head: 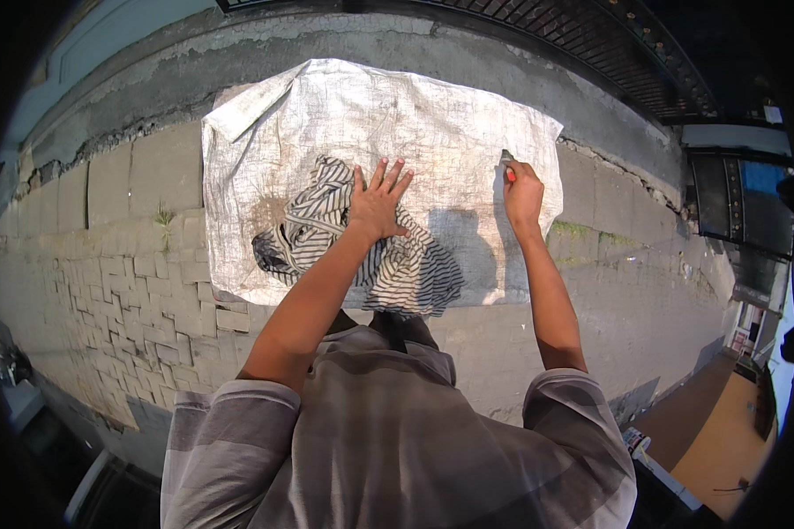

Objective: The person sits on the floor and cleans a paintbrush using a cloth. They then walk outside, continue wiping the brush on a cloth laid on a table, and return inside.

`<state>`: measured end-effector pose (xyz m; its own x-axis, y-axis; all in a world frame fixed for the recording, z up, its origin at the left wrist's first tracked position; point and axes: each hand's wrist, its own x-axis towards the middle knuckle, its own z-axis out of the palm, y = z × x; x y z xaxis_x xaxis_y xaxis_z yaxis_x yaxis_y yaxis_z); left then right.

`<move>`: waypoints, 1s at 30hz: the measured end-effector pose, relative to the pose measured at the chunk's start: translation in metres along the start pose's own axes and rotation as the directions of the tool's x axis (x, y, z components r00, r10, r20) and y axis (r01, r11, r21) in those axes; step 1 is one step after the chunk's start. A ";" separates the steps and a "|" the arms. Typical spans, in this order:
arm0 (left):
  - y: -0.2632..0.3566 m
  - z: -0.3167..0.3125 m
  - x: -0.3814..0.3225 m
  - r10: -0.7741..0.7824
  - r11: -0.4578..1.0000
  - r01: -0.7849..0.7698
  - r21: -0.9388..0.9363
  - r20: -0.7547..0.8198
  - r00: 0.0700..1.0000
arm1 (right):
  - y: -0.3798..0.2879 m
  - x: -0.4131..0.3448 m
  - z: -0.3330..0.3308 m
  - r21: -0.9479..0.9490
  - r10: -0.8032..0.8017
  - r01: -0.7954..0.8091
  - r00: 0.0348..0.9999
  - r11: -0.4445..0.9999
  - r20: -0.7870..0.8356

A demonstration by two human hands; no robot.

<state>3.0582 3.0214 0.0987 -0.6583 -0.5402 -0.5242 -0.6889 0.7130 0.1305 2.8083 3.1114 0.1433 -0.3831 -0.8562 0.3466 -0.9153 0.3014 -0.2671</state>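
My left hand (375,208) is spread flat, palm down, on a crumpled cloth (417,264) with dark and pale stripes. Its fingertips reach past the fabric onto a white woven plastic sheet (463,119). A darker bunched part of the cloth lies to the left, beside a brown stain on the sheet. Over the sheet's right side, my right hand (524,195) is closed around a small tool (507,157) with a red part and a dark grey tip. The grip hides most of that tool, so its exact kind cannot be told.
The sheet is creased, its upper left corner folded over. Around it lies grey paving (139,297), broken and uneven at the left. A low concrete ledge (370,40) runs behind, below a dark metal gate (569,40). A white container (635,440) stands at the lower right.
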 end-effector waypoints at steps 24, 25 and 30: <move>0.037 0.012 -0.017 -0.112 0.992 0.125 0.024 -0.308 0.945 | 0.135 -0.033 -0.031 0.240 -0.057 0.005 0.977 0.971 0.207; 0.048 0.016 -0.024 -0.120 0.993 0.116 -0.035 -0.365 0.923 | 0.130 -0.044 -0.036 0.318 -0.328 0.183 0.801 0.930 0.500; 0.109 0.056 -0.096 -0.266 0.875 -0.111 -0.470 -0.660 0.702 | 0.080 -0.100 -0.076 0.664 -0.045 -0.279 0.903 0.694 0.426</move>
<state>3.0637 3.1758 0.1156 -0.4794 -0.8642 0.1526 -0.6730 0.4736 0.5681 2.7636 3.2534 0.1554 -0.2522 -0.9659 -0.0583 -0.4455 0.1694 -0.8791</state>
